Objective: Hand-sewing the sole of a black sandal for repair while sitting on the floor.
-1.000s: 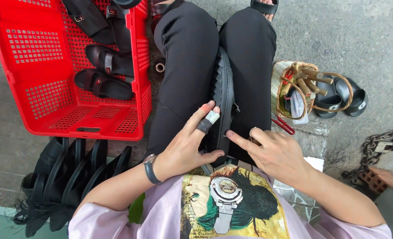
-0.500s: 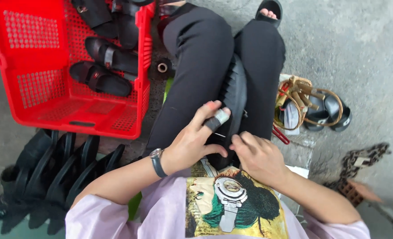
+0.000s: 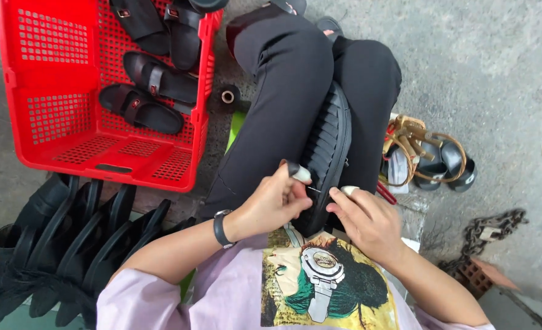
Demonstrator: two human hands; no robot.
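The sole (image 3: 329,162) lies wedged between the knees, heel end toward the body. The left hand (image 3: 271,205) is pinched shut on a needle (image 3: 312,190), thumb and taped fingertip (image 3: 301,173) pressing it at the sole's edge; the right hand (image 3: 369,220) rests against the other edge, fingers loosely curled, its taped forefinger (image 3: 348,190) touching the rim and steadying it without a real grasp.

The likely trouble, as I judge it: the needle could slip off the hard rim and jab the right forefinger just across from it, or bend if pushed at an angle. The sole could also twist between the legs, since only the knees and one light finger hold it.

Compared with a second ago, the left hand has dropped from the sole's upper face to its near edge, and both hands sit closer together. The crate (image 3: 51,91) of sandals (image 3: 139,109) and the stacked soles (image 3: 75,244) lie as before
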